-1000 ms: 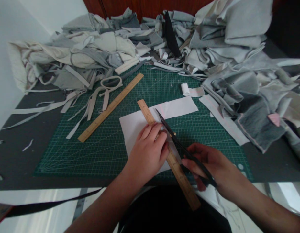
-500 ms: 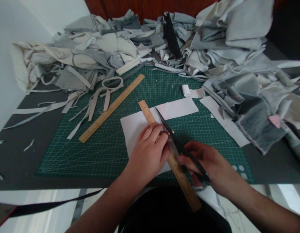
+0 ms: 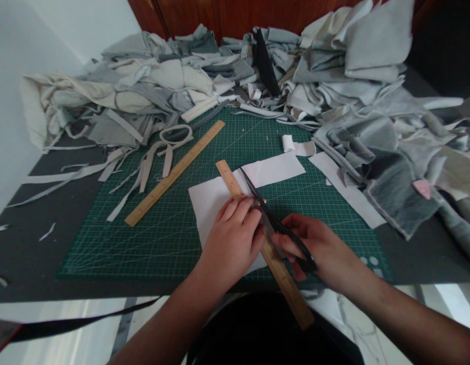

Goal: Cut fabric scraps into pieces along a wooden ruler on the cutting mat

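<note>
Scissors [image 3: 257, 200], clasped in the right hand [image 3: 322, 253], point toward upper left along the ruler [image 3: 286, 286]; left hand [image 3: 230, 243] presses it, open-palmed.

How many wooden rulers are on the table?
2. The loose ruler lies on the green mat at left; the pressed ruler crosses the white cloth under the left hand. Fabric piles could hide more.

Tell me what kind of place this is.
Probably a sewing or fabric-cutting workbench: a gridded cutting mat, piles of fabric scraps, and scissors beside a ruler.
</note>
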Action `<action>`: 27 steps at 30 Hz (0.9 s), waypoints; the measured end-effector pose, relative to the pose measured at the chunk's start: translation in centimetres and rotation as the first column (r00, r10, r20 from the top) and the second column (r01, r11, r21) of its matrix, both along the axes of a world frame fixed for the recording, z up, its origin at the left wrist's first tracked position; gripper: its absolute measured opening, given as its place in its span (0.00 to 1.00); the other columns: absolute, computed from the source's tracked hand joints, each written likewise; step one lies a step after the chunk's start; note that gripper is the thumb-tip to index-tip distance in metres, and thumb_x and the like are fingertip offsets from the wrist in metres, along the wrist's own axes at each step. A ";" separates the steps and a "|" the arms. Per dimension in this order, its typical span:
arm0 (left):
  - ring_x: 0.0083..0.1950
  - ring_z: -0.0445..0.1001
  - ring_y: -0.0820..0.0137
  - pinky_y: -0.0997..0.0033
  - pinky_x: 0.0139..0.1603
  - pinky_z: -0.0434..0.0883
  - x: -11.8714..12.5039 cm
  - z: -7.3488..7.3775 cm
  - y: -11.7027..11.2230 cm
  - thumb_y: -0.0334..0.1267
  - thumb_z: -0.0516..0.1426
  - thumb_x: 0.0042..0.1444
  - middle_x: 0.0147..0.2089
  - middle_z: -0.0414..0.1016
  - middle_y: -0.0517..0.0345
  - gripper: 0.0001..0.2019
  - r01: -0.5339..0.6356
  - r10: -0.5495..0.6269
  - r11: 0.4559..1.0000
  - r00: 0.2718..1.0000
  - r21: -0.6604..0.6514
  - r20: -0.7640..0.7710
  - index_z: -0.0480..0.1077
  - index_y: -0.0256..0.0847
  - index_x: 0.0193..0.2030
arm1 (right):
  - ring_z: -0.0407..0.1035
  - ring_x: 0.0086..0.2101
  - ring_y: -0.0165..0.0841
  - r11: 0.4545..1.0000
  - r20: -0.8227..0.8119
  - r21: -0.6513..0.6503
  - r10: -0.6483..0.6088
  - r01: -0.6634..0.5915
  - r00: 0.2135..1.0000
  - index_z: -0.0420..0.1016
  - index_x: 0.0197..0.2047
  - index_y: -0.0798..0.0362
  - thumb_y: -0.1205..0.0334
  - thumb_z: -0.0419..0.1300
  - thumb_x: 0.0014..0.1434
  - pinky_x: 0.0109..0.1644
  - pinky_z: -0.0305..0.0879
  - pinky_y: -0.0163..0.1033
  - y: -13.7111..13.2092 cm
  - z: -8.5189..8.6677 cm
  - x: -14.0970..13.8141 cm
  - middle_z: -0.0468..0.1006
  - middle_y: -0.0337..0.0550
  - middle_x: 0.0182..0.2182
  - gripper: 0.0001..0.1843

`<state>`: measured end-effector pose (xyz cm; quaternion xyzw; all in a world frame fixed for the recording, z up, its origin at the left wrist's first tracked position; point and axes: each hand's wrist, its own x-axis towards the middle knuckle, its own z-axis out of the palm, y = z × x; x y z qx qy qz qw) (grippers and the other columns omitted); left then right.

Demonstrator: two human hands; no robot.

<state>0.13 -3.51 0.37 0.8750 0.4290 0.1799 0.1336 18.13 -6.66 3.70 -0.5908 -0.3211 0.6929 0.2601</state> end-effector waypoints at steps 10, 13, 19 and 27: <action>0.64 0.69 0.52 0.46 0.68 0.68 -0.1 -0.1 0.0 0.34 0.58 0.64 0.60 0.73 0.45 0.08 -0.002 0.002 1.000 1.000 0.005 -0.001 0.72 0.37 0.49 | 0.61 0.13 0.24 0.997 -0.036 0.073 0.002 0.000 0.999 0.65 0.35 0.52 0.45 0.72 0.49 0.17 0.53 0.28 0.2 -0.5 -0.2 0.69 0.29 0.16 0.25; 0.64 0.69 0.53 0.46 0.68 0.68 0.0 -0.2 0.0 0.34 0.57 0.65 0.60 0.73 0.45 0.08 -0.003 0.003 1.000 1.000 0.018 0.000 0.72 0.37 0.49 | 0.62 0.13 0.23 0.997 -0.031 0.075 0.010 -0.008 0.999 0.65 0.34 0.53 0.47 0.72 0.48 0.17 0.52 0.28 0.5 -0.6 -0.1 0.70 0.29 0.16 0.24; 0.64 0.68 0.52 0.46 0.68 0.68 0.0 -0.3 0.0 0.35 0.56 0.66 0.61 0.72 0.43 0.08 -0.007 0.007 1.000 1.000 0.025 0.003 0.72 0.36 0.48 | 0.62 0.13 0.23 0.995 -0.003 0.099 0.020 -0.020 1.000 0.65 0.33 0.52 0.49 0.72 0.49 0.16 0.52 0.27 1.3 -0.7 0.0 0.70 0.29 0.15 0.22; 0.65 0.67 0.53 0.48 0.69 0.67 0.0 -0.2 -0.1 0.34 0.56 0.65 0.60 0.72 0.43 0.06 -0.007 0.007 1.000 1.000 -0.002 0.027 0.72 0.36 0.46 | 0.64 0.15 0.25 0.986 0.058 0.160 0.038 -0.047 0.998 0.65 0.34 0.51 0.46 0.71 0.51 0.17 0.56 0.30 2.7 -0.8 0.4 0.70 0.29 0.17 0.22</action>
